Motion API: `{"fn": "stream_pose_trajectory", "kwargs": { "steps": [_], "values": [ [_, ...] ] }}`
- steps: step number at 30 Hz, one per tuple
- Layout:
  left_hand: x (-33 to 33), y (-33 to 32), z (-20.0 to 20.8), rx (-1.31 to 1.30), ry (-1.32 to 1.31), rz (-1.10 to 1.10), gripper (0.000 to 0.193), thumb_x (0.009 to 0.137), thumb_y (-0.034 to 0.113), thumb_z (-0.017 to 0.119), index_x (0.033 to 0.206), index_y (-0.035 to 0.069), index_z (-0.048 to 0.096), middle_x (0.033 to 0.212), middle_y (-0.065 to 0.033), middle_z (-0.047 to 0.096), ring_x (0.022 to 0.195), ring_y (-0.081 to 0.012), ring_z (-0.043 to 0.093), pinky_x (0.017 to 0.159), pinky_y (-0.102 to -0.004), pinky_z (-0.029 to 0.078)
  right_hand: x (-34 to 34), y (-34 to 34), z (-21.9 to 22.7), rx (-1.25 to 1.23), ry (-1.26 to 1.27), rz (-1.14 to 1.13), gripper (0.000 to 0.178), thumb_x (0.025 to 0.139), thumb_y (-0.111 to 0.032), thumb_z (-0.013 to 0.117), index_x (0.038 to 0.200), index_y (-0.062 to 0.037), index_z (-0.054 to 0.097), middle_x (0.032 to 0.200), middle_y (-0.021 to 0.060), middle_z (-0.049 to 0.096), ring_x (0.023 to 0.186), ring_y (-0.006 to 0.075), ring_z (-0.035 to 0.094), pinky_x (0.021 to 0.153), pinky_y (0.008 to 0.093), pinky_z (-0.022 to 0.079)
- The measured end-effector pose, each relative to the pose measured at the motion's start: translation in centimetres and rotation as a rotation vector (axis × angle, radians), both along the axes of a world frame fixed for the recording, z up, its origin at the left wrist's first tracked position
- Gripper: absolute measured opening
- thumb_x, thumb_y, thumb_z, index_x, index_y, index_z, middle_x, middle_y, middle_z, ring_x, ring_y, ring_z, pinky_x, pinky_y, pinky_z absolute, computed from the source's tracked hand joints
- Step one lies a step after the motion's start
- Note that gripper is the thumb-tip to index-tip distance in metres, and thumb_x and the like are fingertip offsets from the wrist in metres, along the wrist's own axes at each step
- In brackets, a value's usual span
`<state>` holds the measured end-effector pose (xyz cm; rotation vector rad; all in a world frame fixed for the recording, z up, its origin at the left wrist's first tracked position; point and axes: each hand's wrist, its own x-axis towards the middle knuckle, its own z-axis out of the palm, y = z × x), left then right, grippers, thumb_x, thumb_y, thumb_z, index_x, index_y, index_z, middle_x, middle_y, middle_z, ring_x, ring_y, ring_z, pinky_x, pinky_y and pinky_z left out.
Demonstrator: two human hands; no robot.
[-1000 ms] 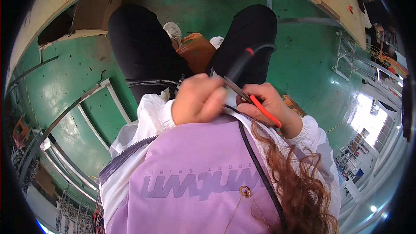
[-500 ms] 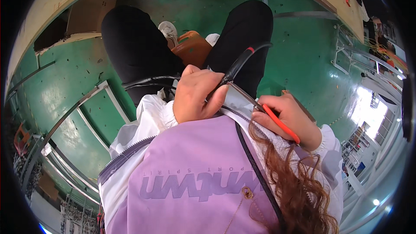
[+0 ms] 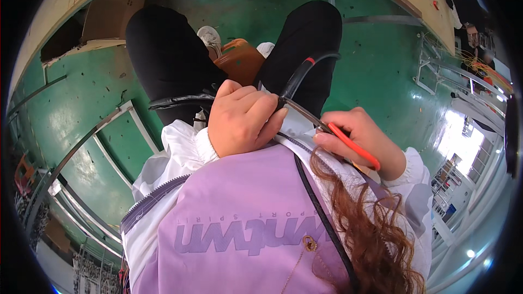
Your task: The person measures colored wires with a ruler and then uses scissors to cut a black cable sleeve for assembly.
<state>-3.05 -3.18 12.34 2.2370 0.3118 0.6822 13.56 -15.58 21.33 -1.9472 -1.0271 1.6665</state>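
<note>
While the person sits with both knees in black trousers over a green floor (image 3: 376,76), the left hand (image 3: 242,119) is curled into a fist around a thick black cable (image 3: 297,79). Its fingers (image 3: 256,110) are pressed together and wrap tight on the cable, just above the lap. From the fist, one part of the cable runs off to the left across the left leg, and another part bends up and to the right over the right knee, where a small red band shows on it. Between the knees, lower down, sits an orange-brown box (image 3: 239,61) on the floor, next to a white shoe (image 3: 210,37). Just to the right of the fist, the right hand (image 3: 362,138) holds a cutting tool with red handles (image 3: 351,146). Its fingers are closed around the handles, and the thin metal tip of the tool touches the cable right beside the left hand. A purple and white jacket (image 3: 245,223) fills the bottom of the view.
</note>
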Motion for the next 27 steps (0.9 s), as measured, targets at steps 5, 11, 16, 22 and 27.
{"fn": "stream_pose_trajectory", "kwargs": {
  "steps": [5, 11, 16, 22, 27],
  "values": [
    [-0.1, -0.1, -0.3, -0.022, -0.045, 0.033, 0.016, 0.067, 0.010, 0.067, 0.072, 0.006, 0.053, 0.059, -0.0020, 0.052, 0.053, -0.0177, 0.051, 0.056, -0.0311, 0.034, -0.3, 0.9, -0.2, -0.138, 0.230, -0.139, 0.023, 0.084, -0.019, 0.056, 0.069, -0.0021, 0.053, 0.052, -0.0008, 0.047, 0.045, 0.0055, 0.041, 0.042, 0.0221, 0.031],
    [0.3, -1.9, -1.0, -0.054, -0.080, -0.098, 0.014, 0.067, 0.013, 0.066, 0.071, 0.008, 0.054, 0.056, -0.0026, 0.049, 0.051, -0.0189, 0.050, 0.055, -0.0320, 0.034, -0.8, 2.0, -1.2, 0.303, 0.352, -0.641, 0.029, 0.091, -0.026, 0.045, 0.075, -0.0035, 0.052, 0.049, -0.0040, 0.040, 0.040, 0.0035, 0.034, 0.037, 0.0193, 0.023],
    [0.0, 0.3, -0.7, -0.267, 0.050, 0.049, 0.010, 0.074, 0.010, 0.063, 0.079, 0.004, 0.056, 0.058, -0.0065, 0.050, 0.055, -0.0234, 0.050, 0.058, -0.0338, 0.035, 2.9, 3.5, -0.4, 0.580, -0.304, -0.398, 0.025, 0.087, -0.020, 0.052, 0.081, 0.0025, 0.059, 0.076, 0.0042, 0.051, 0.060, 0.0095, 0.045, 0.054, 0.0207, 0.035],
    [-0.7, 1.8, -0.4, -0.581, 0.083, -0.152, 0.017, 0.087, 0.017, 0.052, 0.087, 0.001, 0.059, 0.059, -0.0062, 0.052, 0.054, -0.0206, 0.048, 0.059, -0.0309, 0.037, 0.4, 5.7, -5.4, 0.353, -0.057, -0.011, 0.029, 0.080, -0.021, 0.064, 0.089, -0.0009, 0.045, 0.067, 0.0100, 0.052, 0.061, 0.0271, 0.050, 0.055, 0.0326, 0.039],
    [-0.4, 3.7, 0.6, -1.118, 0.302, -0.506, 0.026, 0.093, 0.024, 0.044, 0.089, 0.000, 0.056, 0.056, -0.0022, 0.047, 0.050, -0.0098, 0.042, 0.050, -0.0243, 0.036, -0.4, 5.3, -6.0, 0.520, -0.010, -0.143, 0.023, 0.085, -0.016, 0.060, 0.081, -0.0056, 0.039, 0.066, 0.0016, 0.043, 0.060, 0.0085, 0.037, 0.055, 0.0223, 0.032]
  ]
}}
